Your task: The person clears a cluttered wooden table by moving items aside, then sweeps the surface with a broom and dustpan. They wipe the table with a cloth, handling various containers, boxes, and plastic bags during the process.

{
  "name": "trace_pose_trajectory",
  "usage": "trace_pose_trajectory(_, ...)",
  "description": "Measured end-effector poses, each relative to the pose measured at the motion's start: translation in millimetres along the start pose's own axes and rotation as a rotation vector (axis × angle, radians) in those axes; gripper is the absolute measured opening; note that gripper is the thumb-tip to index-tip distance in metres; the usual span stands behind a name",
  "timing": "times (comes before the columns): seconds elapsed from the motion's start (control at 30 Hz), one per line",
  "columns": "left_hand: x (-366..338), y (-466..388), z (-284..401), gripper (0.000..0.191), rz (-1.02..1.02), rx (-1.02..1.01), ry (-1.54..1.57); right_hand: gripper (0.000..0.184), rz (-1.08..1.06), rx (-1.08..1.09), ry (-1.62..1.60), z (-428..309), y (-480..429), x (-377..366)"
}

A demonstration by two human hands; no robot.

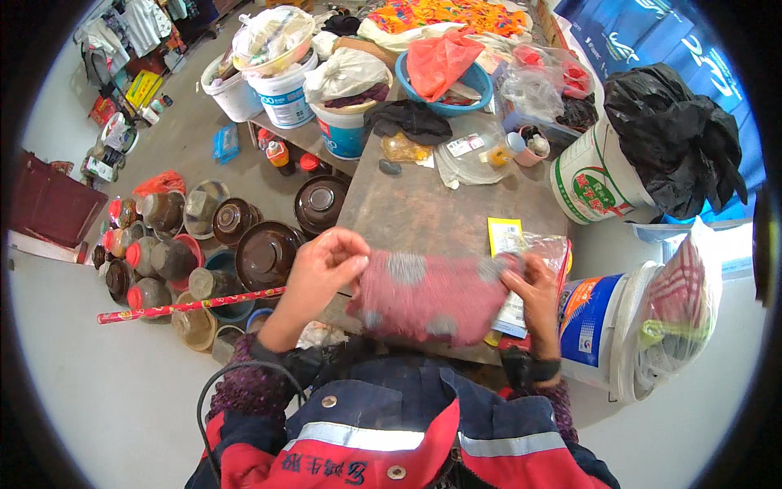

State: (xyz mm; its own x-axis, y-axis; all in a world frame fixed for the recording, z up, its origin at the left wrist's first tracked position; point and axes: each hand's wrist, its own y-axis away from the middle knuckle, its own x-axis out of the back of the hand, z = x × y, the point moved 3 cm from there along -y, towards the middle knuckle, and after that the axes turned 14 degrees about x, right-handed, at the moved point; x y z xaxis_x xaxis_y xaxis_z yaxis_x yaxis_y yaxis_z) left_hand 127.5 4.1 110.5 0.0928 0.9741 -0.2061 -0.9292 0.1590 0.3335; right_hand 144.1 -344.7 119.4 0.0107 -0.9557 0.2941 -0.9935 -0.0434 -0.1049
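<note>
A pink cloth with grey spots (427, 299) is stretched between my two hands, its lower edge blurred. My left hand (330, 266) pinches its upper left corner between thumb and fingers. At the opposite corner my right hand (533, 287) grips the cloth in the same way. The cloth hangs over the near part of the brown tabletop (421, 214). Just behind my right hand lie a yellow-and-white packet (505, 232) and a clear plastic bag with a red edge (550, 247), both partly covered by the hand and cloth.
On the table's far part are a black cloth (409, 122), a capped jar (506, 150) and a blue basin (449, 110). Buckets (589, 330) stand at the right. Dark brown lidded pots (269, 253), several jars and a red patterned stick (189, 305) are at the left.
</note>
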Motion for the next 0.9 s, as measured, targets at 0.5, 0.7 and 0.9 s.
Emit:
trace_pose_trajectory(0.5,-23.5,-129.9,-219.1,0.081,-0.051,-0.291,-1.384,0.069,-0.531,0.413,0.652,199.7,10.6,-173.2)
trace_pose_trajectory(0.7,20.1,-223.9,-175.3,0.079,0.202,-0.365,-1.413,0.065,-0.511,0.586,0.627,216.4,-123.4,-205.6)
trace_pose_trajectory(0.9,23.6,-229.3,-169.1,0.075,0.278,-0.333,-1.462,0.038,0.037,0.185,0.67,235.9,-205.6,-130.2)
